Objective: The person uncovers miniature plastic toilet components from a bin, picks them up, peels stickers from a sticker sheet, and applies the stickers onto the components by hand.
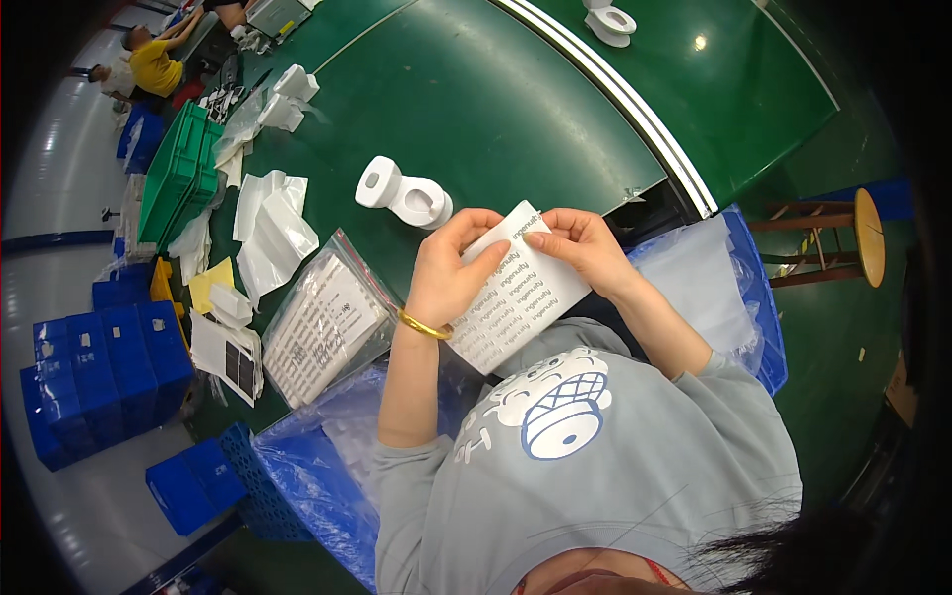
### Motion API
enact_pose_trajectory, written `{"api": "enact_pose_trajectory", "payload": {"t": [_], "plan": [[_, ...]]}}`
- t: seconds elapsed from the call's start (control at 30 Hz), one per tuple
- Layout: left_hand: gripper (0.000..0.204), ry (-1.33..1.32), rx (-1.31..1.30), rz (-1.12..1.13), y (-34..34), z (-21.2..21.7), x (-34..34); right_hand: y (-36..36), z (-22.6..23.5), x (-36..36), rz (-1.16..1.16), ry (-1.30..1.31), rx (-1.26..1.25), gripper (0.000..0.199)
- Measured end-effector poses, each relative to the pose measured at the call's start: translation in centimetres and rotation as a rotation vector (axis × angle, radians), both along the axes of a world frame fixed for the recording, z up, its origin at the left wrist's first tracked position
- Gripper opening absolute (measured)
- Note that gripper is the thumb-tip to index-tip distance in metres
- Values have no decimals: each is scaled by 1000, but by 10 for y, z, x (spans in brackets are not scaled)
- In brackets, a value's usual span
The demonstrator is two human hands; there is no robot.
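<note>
A white sheet of grey printed word stickers (pixel 516 307) is held up in front of my chest, tilted. My left hand (pixel 451 268) grips its upper left edge, thumb on the printed face. At the top right corner, my right hand (pixel 580 248) pinches the sheet between thumb and fingers. Just beyond my hands, a small white toy toilet (pixel 402 191) lies on the green table (pixel 476 109). To the left of my left forearm sits a clear zip bag (pixel 327 327) with more printed sticker sheets inside.
Crumpled white plastic film (pixel 270 233), a yellow slip (pixel 211 286) and green crates (pixel 178 174) line the left side. Blue bins (pixel 109 372) stand lower left. A plastic-lined blue crate (pixel 729 297) and a wooden stool (pixel 869 238) are at right. Another toy toilet (pixel 610 24) lies far off.
</note>
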State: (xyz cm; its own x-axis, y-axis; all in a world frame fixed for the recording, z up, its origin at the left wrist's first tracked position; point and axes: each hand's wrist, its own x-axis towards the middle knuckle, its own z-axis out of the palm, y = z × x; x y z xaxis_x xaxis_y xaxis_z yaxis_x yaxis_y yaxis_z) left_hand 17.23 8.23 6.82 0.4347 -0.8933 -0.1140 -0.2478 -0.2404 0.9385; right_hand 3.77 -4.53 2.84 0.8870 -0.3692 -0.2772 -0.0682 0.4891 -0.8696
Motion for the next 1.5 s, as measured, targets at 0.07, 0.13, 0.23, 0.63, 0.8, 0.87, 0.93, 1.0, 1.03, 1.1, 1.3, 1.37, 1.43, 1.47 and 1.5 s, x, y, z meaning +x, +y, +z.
{"api": "enact_pose_trajectory", "payload": {"t": [0.07, 0.13, 0.23, 0.63, 0.8, 0.87, 0.93, 1.0, 1.03, 1.1, 1.3, 1.37, 1.43, 1.47, 1.5], "plan": [[27, 248, 9, 24, 1, -4, -1, 5, 0, -2, -50, -18, -48, 19], [26, 321, 10, 55, 2, -5, -3, 8, 2, -5, -108, -30, -94, 20], [31, 304, 38, 80, 5, -8, -5, 6, 6, -11, -433, -213, -1308, 29], [33, 319, -148, 41, 10, -3, -18, 19, 0, -8, -255, -219, -1008, 13], [33, 329, -158, 33, 12, -4, -18, 19, -5, -5, -228, -203, -785, 10], [33, 323, -160, 23, 12, -6, -17, 17, -7, -4, -209, -170, -675, 8], [33, 327, -158, -11, 12, -7, -15, 19, -6, -3, -208, -125, -431, 11], [34, 292, -136, 10, 10, -12, -11, 16, -8, -1, -199, -80, -188, 13], [34, 257, -114, 27, 9, -15, -8, 9, -13, 1, -325, -124, -154, 15], [36, 75, -61, 31, 4, -25, 5, -9, -14, 2, -544, -152, -163, 20], [38, -377, 119, 52, -12, -47, 31, -25, -9, 5, -762, -246, -344, 14], [38, -610, 42, 69, -15, -47, 28, -23, -15, 5, -793, -209, -670, 11], [31, -942, -116, 133, -17, -43, 18, -18, -15, 7, -807, -156, -1096, 6], [31, -941, -115, 131, -18, -36, 9, -15, -13, 7, -807, -154, -1095, 6], [28, -848, -175, 160, -18, -29, 0, -12, -11, 8, -802, -168, -1182, 7]]}}
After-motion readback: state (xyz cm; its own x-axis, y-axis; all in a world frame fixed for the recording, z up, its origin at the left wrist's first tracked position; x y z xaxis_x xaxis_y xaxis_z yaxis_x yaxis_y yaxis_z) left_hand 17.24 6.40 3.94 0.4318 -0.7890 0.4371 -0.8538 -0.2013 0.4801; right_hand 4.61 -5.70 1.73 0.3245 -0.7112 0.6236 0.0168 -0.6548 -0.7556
